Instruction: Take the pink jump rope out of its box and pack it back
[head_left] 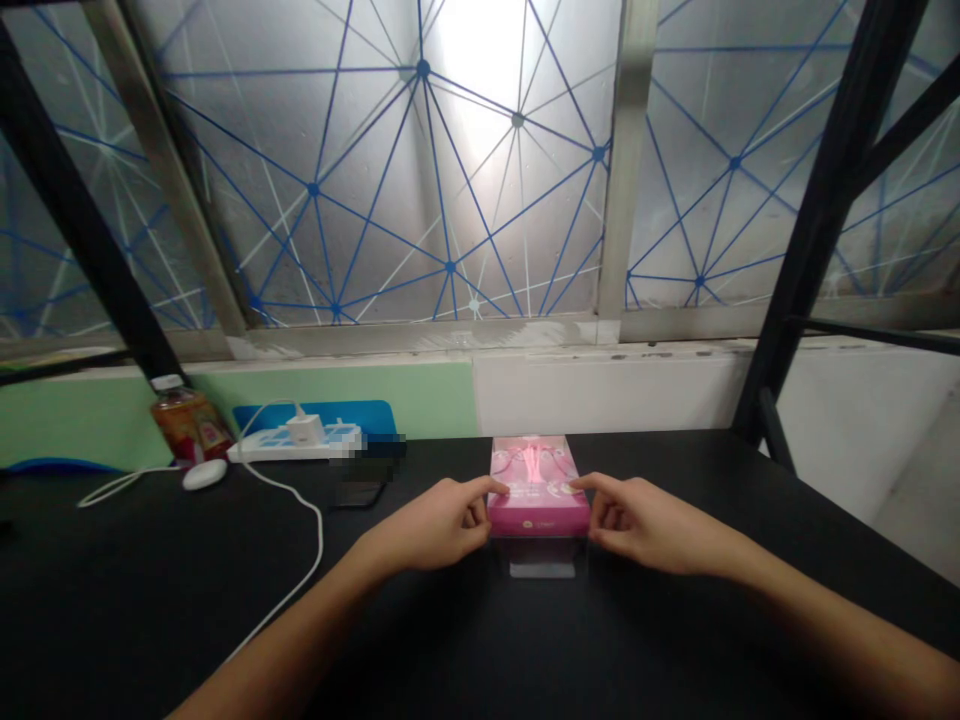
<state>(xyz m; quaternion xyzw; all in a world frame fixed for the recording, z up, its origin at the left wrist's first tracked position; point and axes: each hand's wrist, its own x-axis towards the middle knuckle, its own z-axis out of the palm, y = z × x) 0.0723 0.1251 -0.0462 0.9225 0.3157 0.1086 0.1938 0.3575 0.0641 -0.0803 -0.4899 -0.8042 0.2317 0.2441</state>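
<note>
A small pink box with a clear lid lies flat on the black table, near its middle. A clear flap sticks out from the box's near end. My left hand grips the box's left near corner, forefinger on top and the other fingers curled. My right hand grips the right near corner the same way. Both forearms reach in from the bottom of the view.
At the back left stand an orange bottle, a white power strip with a plugged charger, and a white cable trailing across the table. A small white oval object lies beside it. Black frame posts rise at both sides.
</note>
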